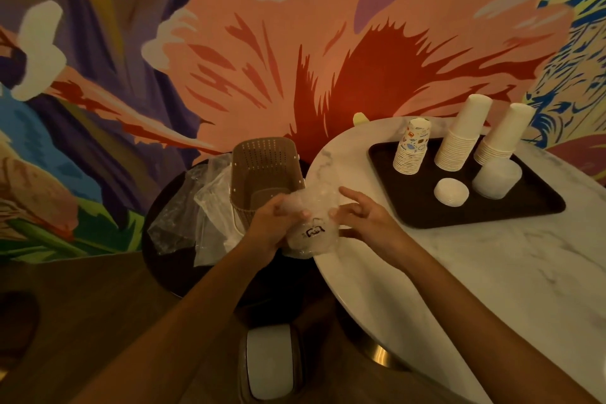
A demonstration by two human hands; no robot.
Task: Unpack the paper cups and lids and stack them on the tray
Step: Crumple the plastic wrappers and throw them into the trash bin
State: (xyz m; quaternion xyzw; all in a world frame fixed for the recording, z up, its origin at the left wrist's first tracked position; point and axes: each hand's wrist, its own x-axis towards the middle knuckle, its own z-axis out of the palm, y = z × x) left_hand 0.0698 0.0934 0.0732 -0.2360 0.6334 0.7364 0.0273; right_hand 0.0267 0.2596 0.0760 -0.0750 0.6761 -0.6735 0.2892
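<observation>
well, i saw the bag of lids held at the desk edge, not yet on the tray. left fingers gripped it, right fingers pinched its plastic. a hard tug could spill lids onto the floor.

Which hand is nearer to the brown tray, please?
Right. The right hand sits just left of the tray; the left hand is farther left, by the basket. Both hold the wrapped lids.

left hand, right hand: grip wrapped lid pack | tray: cup stacks
</observation>
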